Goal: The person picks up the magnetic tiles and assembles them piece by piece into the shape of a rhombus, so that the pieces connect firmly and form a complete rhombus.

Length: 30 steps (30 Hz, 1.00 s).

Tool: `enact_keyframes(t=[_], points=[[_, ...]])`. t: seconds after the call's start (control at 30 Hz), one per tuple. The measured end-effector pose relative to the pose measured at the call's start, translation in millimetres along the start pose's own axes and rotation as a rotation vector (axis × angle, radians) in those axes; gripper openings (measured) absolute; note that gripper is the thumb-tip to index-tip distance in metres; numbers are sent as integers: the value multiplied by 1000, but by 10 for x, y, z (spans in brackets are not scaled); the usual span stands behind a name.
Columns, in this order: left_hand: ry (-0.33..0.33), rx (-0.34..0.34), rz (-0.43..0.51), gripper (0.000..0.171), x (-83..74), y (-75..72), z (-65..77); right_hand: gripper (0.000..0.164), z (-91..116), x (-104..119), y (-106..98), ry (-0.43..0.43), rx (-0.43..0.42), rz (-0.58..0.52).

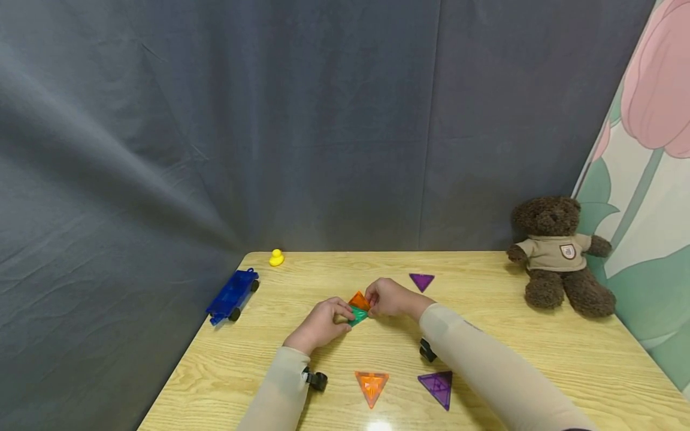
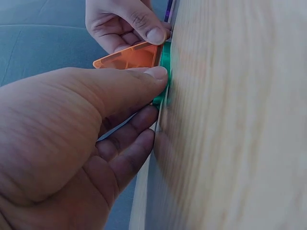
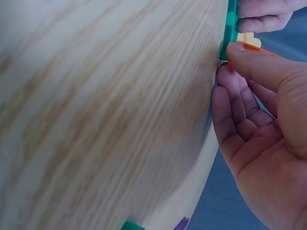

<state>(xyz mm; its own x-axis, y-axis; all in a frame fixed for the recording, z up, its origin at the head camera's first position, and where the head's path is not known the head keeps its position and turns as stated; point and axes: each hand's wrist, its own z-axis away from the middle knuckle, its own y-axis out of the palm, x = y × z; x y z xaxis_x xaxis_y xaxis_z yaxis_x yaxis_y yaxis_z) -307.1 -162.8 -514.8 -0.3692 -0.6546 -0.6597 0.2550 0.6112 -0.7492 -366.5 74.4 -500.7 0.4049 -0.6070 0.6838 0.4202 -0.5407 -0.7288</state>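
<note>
A translucent green triangular magnetic tile [image 1: 358, 316] lies on the tabletop in the middle. My left hand [image 1: 322, 324] pinches it between thumb and fingers at its left side. Along the green tile's far edge stands an orange triangular magnetic tile [image 1: 359, 300], tilted up from the table in the left wrist view. My right hand [image 1: 390, 297] pinches the orange tile at its lower right corner, its thumb close to the green tile's end. Fingers partly cover both tiles, and whether their edges touch all along cannot be told.
Nearer the front lie another orange tile [image 1: 371, 388] and a purple tile [image 1: 439, 388]; a second purple tile [image 1: 421, 281] is behind my right hand. A blue toy car base [image 1: 234, 294] and yellow duck [image 1: 277, 258] are left, a teddy bear [image 1: 560, 257] right.
</note>
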Motion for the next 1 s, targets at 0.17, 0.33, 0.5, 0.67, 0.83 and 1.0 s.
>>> enact_keyframes(t=[0.17,0.33,0.5,0.67,0.83,1.0], points=[[-4,2,13,17,-24,-11,17,18,-7,-11,7,11,-3,-9],[9,2,31,19,-20,-8,44,18,-13,-28,8,13,-8,-5],[8,14,77,21,-31,-7,94,17,-19,-75,-8,17,-27,12],[6,23,65,25,-95,-24,187,19,-4,-135,-40,43,-51,24],[14,59,33,30,-161,-27,293,17,34,-157,-92,50,-64,0],[41,120,36,37,-213,0,388,17,48,-195,-124,72,-74,1]])
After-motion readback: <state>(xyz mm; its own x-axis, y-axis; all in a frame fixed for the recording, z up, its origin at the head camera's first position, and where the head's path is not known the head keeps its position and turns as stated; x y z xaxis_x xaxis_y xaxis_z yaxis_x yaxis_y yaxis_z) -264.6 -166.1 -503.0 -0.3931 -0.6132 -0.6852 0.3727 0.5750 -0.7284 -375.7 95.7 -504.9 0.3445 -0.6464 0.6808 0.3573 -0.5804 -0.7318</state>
